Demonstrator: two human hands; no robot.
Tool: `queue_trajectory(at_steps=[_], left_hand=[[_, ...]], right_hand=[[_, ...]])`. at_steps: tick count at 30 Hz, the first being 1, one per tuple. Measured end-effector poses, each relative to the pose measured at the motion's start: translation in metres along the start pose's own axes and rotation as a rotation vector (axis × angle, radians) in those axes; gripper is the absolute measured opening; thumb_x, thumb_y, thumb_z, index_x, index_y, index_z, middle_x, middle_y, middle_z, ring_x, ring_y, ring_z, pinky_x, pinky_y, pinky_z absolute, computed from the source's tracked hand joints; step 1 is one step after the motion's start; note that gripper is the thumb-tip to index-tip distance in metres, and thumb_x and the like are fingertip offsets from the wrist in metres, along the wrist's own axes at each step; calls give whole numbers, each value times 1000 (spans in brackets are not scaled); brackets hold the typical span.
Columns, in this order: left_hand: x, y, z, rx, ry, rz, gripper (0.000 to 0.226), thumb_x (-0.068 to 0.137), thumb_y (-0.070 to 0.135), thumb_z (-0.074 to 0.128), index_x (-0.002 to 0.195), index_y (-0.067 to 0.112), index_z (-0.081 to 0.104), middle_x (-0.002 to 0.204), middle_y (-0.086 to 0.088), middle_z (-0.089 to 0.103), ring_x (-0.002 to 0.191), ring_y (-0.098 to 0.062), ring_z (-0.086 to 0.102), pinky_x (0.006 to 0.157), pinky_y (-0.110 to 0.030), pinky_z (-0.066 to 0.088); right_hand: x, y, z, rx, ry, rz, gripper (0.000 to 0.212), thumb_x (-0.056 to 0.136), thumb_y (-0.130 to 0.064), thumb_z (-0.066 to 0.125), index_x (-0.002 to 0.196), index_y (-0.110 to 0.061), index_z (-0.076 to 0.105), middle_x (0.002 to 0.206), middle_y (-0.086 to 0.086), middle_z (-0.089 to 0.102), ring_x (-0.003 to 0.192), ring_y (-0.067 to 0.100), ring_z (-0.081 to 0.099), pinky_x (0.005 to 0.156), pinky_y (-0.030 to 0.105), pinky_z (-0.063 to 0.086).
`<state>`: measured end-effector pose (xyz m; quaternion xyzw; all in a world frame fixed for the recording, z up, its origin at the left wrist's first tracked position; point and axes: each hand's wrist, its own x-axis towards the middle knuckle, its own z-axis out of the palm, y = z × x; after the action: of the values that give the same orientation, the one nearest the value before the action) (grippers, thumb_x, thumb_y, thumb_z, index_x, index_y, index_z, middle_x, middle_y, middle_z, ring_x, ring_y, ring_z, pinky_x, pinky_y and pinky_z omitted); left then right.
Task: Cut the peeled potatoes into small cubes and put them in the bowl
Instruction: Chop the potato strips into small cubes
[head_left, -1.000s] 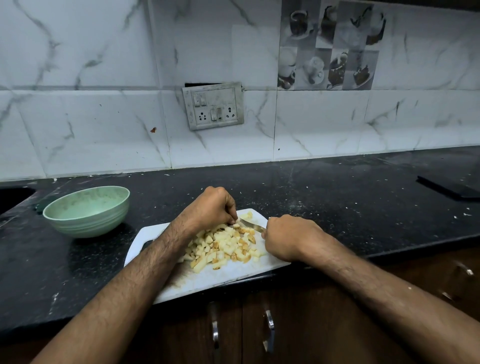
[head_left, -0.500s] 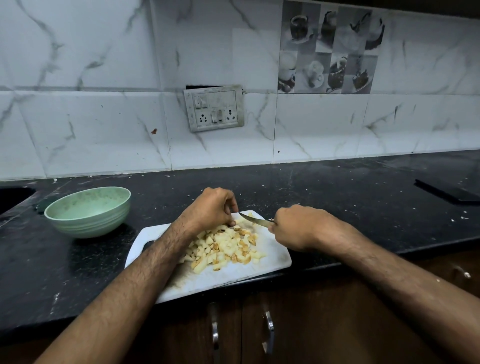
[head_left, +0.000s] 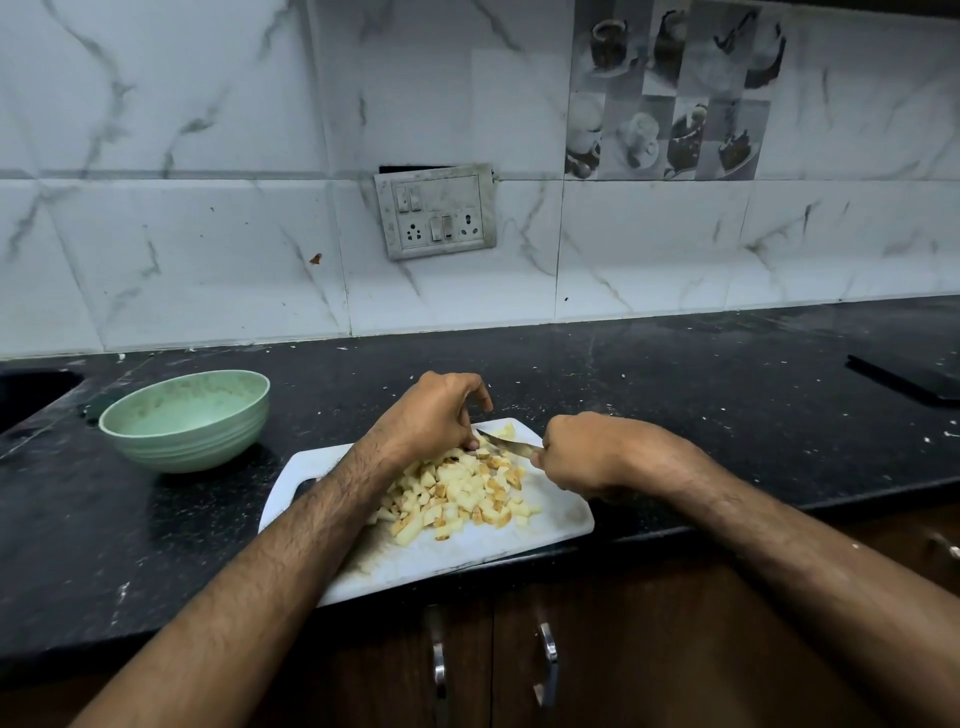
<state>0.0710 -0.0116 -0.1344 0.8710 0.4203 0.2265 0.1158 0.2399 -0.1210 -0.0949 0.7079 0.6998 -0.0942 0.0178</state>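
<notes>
While the right hand (head_left: 582, 452) grips the knife (head_left: 506, 443), blade pointing left toward the left hand (head_left: 434, 418) whose curled fingertips rest on the potato cubes (head_left: 460, 493) heaped mid cutting board (head_left: 550, 525), the green bowl (head_left: 187, 418) sits well apart leftward, nearer the left hand.

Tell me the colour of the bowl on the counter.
Pale mint green, with ribbed sides; the bowl shows best in the head view.

Dicing potato on a white board

The right hand (head_left: 587, 452) is gripping a knife (head_left: 506, 442) beside the left hand (head_left: 434, 418), which is resting curled on potato cubes (head_left: 462, 491) covering the cutting board (head_left: 558, 525); a green bowl (head_left: 187, 421) is sitting left.
</notes>
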Motion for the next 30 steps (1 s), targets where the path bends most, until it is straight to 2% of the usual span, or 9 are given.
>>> queue_trajectory(at_steps=[4,8,10,12,17,20,23,26,30], left_hand=[[0,1,0,41,-1,19,37,82,5,81,112,20,67,69,9,73,66,7,67,77,-24,57],[-1,1,1,127,21,47,33,81,13,83,108,26,69,68,14,71,70,10,63,76,-22,46],[-2,2,1,126,25,55,32,80,15,84,106,27,70,67,15,70,71,10,62,76,-21,42],[-2,3,0,122,21,53,30,80,16,84,104,28,70,67,15,70,70,11,61,75,-19,42],[1,1,-4,175,12,85,28,79,27,85,103,32,70,70,19,70,75,12,60,93,-31,44],[-1,5,-14,359,11,136,25,87,37,76,110,35,66,88,19,71,91,0,63,98,-35,32],[-5,12,-25,422,-5,249,27,92,28,67,117,35,62,105,18,64,104,-3,58,96,-38,24],[-14,19,-33,342,-77,378,43,91,21,63,129,40,59,121,21,56,115,6,46,97,-34,23],[-20,22,-32,271,-97,503,31,95,27,66,124,36,68,112,20,66,102,10,55,98,-27,32]], right_hand=[[4,1,4,74,-55,14,32,97,-21,43,87,-1,66,63,6,66,47,19,58,47,23,44],[-4,-4,11,-127,50,-18,22,98,-25,40,102,-12,57,96,7,64,84,25,63,71,35,48],[-13,-6,12,-243,102,-49,28,100,-27,37,116,-14,56,112,8,63,98,28,62,74,37,44],[-20,-3,9,-302,116,-60,31,100,-27,37,121,-14,55,117,7,62,102,28,62,74,37,42],[-33,12,-4,-440,178,-87,31,101,-34,35,112,-19,59,113,3,64,99,27,63,71,36,41],[-37,21,-7,-541,312,-176,33,103,-41,33,103,-23,60,104,1,65,92,26,64,66,34,42],[-37,27,-5,-595,415,-254,34,105,-43,31,105,-25,60,100,0,65,89,27,64,63,32,38],[-36,32,-2,-593,489,-293,35,105,-45,28,107,-25,57,101,0,66,89,29,65,60,33,33],[-34,40,3,-571,534,-298,35,104,-48,25,103,-27,52,96,-1,67,84,28,65,57,33,31]])
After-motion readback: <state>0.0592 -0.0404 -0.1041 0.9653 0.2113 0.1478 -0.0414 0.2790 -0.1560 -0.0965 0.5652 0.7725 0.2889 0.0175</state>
